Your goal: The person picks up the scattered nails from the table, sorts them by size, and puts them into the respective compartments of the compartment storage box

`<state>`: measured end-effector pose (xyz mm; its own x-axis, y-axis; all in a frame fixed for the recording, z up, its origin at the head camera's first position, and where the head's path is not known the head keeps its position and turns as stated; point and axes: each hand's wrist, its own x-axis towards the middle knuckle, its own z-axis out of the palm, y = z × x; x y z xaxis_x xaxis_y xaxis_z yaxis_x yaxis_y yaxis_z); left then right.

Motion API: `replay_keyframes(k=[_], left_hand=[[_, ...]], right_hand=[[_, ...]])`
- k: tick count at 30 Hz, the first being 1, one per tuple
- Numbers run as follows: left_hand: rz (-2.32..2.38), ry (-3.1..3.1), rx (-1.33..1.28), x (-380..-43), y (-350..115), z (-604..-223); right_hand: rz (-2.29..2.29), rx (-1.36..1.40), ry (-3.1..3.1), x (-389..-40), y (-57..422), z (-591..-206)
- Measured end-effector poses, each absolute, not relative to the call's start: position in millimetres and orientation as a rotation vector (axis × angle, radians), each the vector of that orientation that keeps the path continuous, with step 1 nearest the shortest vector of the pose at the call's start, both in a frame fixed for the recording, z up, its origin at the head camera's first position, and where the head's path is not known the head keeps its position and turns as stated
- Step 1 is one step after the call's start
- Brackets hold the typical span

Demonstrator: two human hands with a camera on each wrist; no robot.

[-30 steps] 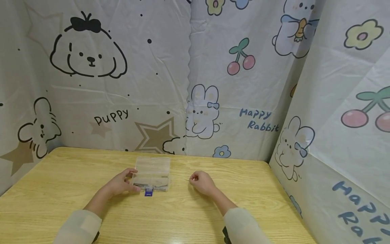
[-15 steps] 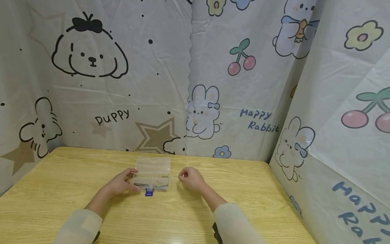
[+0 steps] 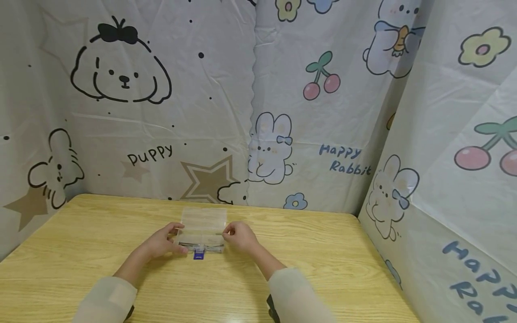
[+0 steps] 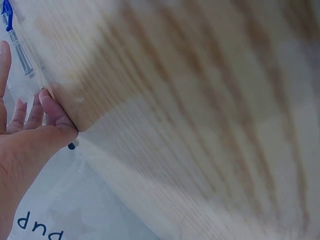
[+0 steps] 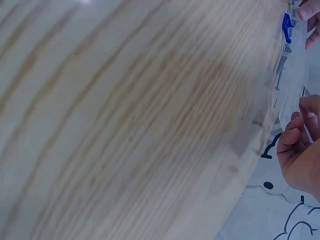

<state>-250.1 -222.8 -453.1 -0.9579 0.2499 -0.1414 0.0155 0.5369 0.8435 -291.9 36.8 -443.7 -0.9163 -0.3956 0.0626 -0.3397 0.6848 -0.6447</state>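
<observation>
A clear plastic box [image 3: 202,218] stands on the table with its lid raised at the back and a blue latch [image 3: 199,254] at its front. Several thin metal nails [image 3: 212,246] lie along its front compartment, also seen in the left wrist view. My left hand [image 3: 160,241] holds the box's left side, thumb at the front corner and fingers farther back. At the box's right edge, my right hand [image 3: 241,236] pinches a thin nail [image 3: 219,233] between thumb and fingertips, its end pointing left over the box. In the right wrist view, the fingers largely hide this nail.
The wood-grain table [image 3: 194,291] extends around the box. A printed cloth [image 3: 218,89] hangs behind the table's back edge, and another cloth wall [image 3: 456,215] runs along the right side.
My right hand has moved left with the nail, from well right of the box to its right edge. My left hand has kept its hold on the box.
</observation>
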Motion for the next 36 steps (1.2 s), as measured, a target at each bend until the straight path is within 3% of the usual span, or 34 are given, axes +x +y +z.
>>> replay_keyframes(k=[36], left_hand=[[1.372, 2.554, 0.216, -249.4, -220.9, -452.6]], right_hand=[[-1.154, -0.518, 2.814, -288.2, 18.9, -451.6]])
